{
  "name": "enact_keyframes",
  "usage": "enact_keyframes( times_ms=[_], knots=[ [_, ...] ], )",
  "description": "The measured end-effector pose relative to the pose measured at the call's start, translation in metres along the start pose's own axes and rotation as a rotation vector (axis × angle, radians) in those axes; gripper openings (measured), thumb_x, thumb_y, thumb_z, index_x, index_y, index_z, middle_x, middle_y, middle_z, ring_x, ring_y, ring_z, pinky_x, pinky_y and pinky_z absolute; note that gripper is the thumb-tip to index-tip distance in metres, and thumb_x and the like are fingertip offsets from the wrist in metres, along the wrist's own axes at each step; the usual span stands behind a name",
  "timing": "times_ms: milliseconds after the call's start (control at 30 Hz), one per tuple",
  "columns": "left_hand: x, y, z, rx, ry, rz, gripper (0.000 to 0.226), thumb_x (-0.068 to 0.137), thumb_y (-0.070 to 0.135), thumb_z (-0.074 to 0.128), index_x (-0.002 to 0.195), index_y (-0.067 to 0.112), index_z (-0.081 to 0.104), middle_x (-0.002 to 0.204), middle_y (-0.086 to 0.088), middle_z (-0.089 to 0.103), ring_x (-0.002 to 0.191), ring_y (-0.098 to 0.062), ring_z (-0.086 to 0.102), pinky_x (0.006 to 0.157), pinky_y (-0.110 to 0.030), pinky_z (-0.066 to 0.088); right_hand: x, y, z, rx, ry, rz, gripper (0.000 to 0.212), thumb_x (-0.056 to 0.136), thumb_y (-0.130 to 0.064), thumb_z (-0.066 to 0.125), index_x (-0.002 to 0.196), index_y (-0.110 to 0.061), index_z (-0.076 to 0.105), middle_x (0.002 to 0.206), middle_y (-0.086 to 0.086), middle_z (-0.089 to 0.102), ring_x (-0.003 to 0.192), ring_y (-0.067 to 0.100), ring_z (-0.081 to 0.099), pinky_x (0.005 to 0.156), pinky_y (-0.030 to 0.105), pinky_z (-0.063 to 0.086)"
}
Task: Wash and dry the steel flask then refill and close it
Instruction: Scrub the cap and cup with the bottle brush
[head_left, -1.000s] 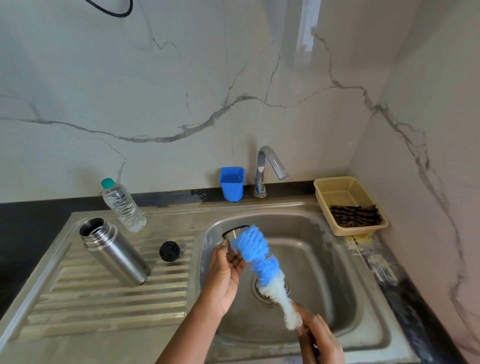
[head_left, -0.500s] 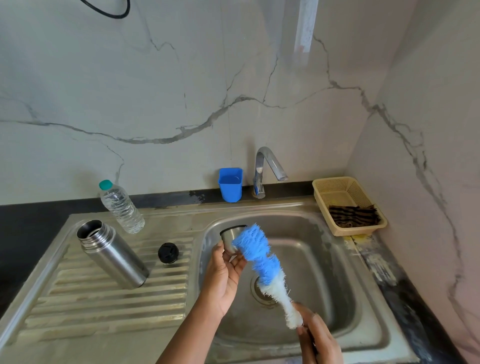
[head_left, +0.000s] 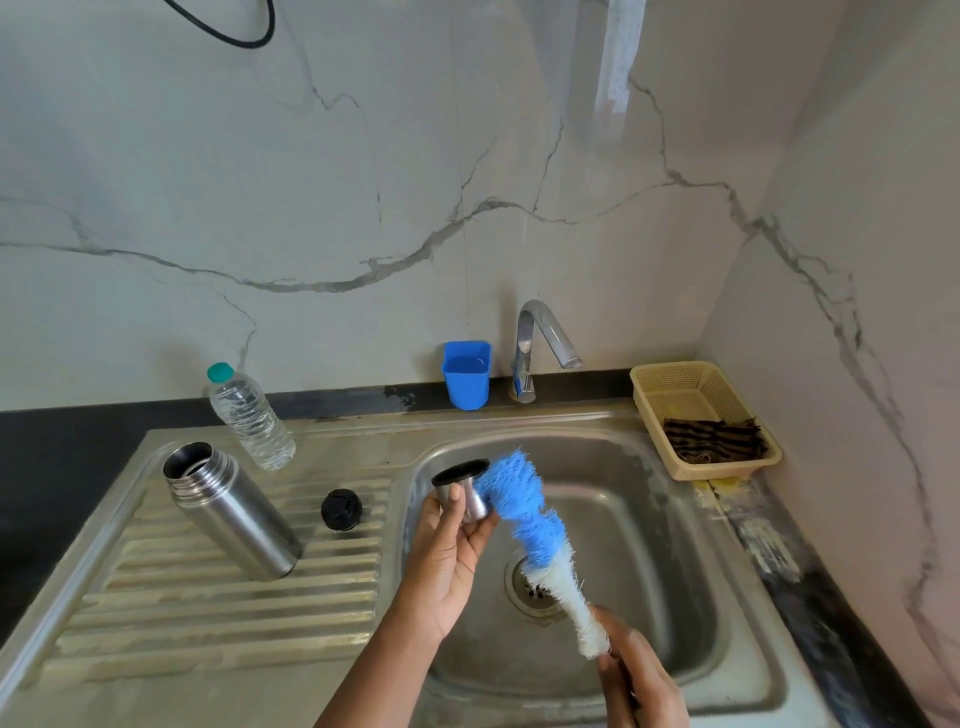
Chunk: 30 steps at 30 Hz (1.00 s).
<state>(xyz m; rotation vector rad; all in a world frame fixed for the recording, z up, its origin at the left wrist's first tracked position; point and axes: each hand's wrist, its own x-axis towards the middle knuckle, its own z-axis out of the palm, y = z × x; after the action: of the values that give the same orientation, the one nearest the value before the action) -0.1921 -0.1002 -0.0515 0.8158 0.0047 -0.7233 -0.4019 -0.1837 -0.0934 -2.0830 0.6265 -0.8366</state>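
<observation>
The steel flask (head_left: 234, 512) stands open and tilted on the ribbed drainboard at the left. Its black stopper (head_left: 341, 510) lies beside it on the ribs. Over the sink basin (head_left: 675, 545), my left hand (head_left: 447, 561) grips the flask's small steel cup lid (head_left: 465, 486), black-lined mouth facing up and away. My right hand (head_left: 636, 680) holds the handle of a blue and white bottle brush (head_left: 530, 525), whose blue bristles press against the cup's right side. The brush handle is hidden in my fist.
A plastic water bottle (head_left: 249, 415) with a teal cap stands behind the flask. A blue cup (head_left: 466, 374) and the tap (head_left: 540, 343) sit at the back rim. A beige basket (head_left: 701, 415) holding a dark striped cloth sits right of the sink.
The cup has turned in my left hand, so its black-lined mouth now shows. The brush head has slid from in front of the cup to its right side.
</observation>
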Motion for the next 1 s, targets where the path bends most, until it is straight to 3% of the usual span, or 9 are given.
enact_keyframes(
  times_ms=[100, 267, 333, 433, 600, 733, 833, 900, 1000],
  knots=[
    [-0.004, 0.004, 0.003, -0.058, -0.052, -0.029, 0.090, 0.052, 0.041, 0.096, 0.124, 0.005, 0.058, 0.126, -0.021, 0.065, 0.114, -0.031, 0.066, 0.086, -0.034, 0.059, 0.003, 0.002, -0.005, -0.017, 0.003, 0.004, 0.051, 0.082, -0.009, 0.059, 0.120, -0.043, 0.061, 0.095, -0.014, 0.067, 0.080, 0.003, 0.065, 0.074, 0.007, 0.047],
    [-0.005, 0.004, 0.002, -0.007, 0.036, -0.060, 0.060, 0.073, 0.046, 0.071, 0.117, 0.008, 0.059, 0.112, -0.017, 0.064, 0.090, -0.024, 0.072, 0.066, -0.032, 0.060, 0.004, -0.007, -0.014, -0.055, -0.104, -0.081, 0.055, 0.081, -0.006, 0.058, 0.123, -0.042, 0.058, 0.079, -0.009, 0.056, 0.065, 0.007, 0.056, 0.066, 0.008, 0.044],
    [-0.003, 0.003, -0.001, 0.028, 0.036, -0.060, 0.060, 0.080, 0.046, 0.062, 0.126, 0.009, 0.055, 0.119, -0.018, 0.066, 0.096, -0.025, 0.072, 0.071, -0.034, 0.060, 0.007, -0.005, -0.013, -0.051, -0.068, -0.092, 0.054, 0.082, -0.007, 0.058, 0.123, -0.041, 0.059, 0.084, -0.008, 0.061, 0.069, 0.009, 0.059, 0.069, 0.009, 0.045],
    [-0.006, 0.003, 0.001, 0.106, 0.028, -0.064, 0.049, 0.083, 0.051, 0.052, 0.118, 0.017, 0.058, 0.119, -0.013, 0.071, 0.103, -0.023, 0.071, 0.080, -0.034, 0.053, 0.010, -0.003, -0.014, -0.051, -0.031, -0.060, 0.055, 0.083, -0.008, 0.057, 0.123, -0.045, 0.058, 0.085, -0.008, 0.062, 0.069, 0.009, 0.059, 0.069, 0.008, 0.044],
    [-0.004, 0.002, -0.001, 0.086, 0.058, -0.039, 0.039, 0.080, 0.048, 0.057, 0.091, 0.011, 0.060, 0.100, -0.012, 0.073, 0.087, -0.017, 0.073, 0.069, -0.027, 0.059, 0.010, -0.007, -0.020, -0.081, -0.120, -0.117, 0.055, 0.083, -0.006, 0.057, 0.124, -0.044, 0.058, 0.077, -0.008, 0.052, 0.060, 0.011, 0.051, 0.060, 0.011, 0.043],
    [-0.004, 0.003, 0.000, 0.086, 0.035, -0.048, 0.051, 0.084, 0.048, 0.051, 0.116, 0.010, 0.061, 0.105, -0.014, 0.074, 0.090, -0.018, 0.073, 0.077, -0.028, 0.056, 0.011, -0.002, -0.018, -0.073, -0.041, -0.061, 0.054, 0.085, -0.009, 0.055, 0.123, -0.046, 0.058, 0.088, -0.008, 0.062, 0.071, 0.010, 0.060, 0.068, 0.010, 0.045],
    [-0.002, 0.004, 0.000, 0.030, 0.041, -0.051, 0.048, 0.085, 0.046, 0.054, 0.111, 0.006, 0.063, 0.100, -0.014, 0.073, 0.087, -0.019, 0.073, 0.073, -0.028, 0.061, 0.007, -0.005, -0.018, -0.087, -0.108, -0.081, 0.056, 0.083, -0.004, 0.055, 0.124, -0.043, 0.058, 0.079, -0.007, 0.055, 0.061, 0.013, 0.054, 0.060, 0.010, 0.043],
    [-0.002, 0.004, 0.001, -0.008, 0.063, -0.051, 0.047, 0.087, 0.042, 0.054, 0.115, 0.006, 0.064, 0.108, -0.016, 0.071, 0.091, -0.020, 0.073, 0.075, -0.031, 0.062, 0.005, -0.006, -0.019, -0.094, -0.146, -0.095, 0.056, 0.083, -0.004, 0.055, 0.124, -0.042, 0.059, 0.076, -0.007, 0.050, 0.058, 0.012, 0.050, 0.057, 0.010, 0.042],
    [-0.001, 0.003, -0.002, -0.099, 0.049, -0.064, 0.024, 0.089, 0.034, 0.054, 0.100, 0.013, 0.061, 0.097, -0.017, 0.068, 0.085, -0.024, 0.073, 0.075, -0.037, 0.062, 0.006, -0.002, -0.017, -0.095, -0.103, -0.075, 0.054, 0.084, -0.007, 0.056, 0.123, -0.044, 0.059, 0.077, -0.007, 0.053, 0.059, 0.012, 0.051, 0.058, 0.011, 0.043]
  ],
)
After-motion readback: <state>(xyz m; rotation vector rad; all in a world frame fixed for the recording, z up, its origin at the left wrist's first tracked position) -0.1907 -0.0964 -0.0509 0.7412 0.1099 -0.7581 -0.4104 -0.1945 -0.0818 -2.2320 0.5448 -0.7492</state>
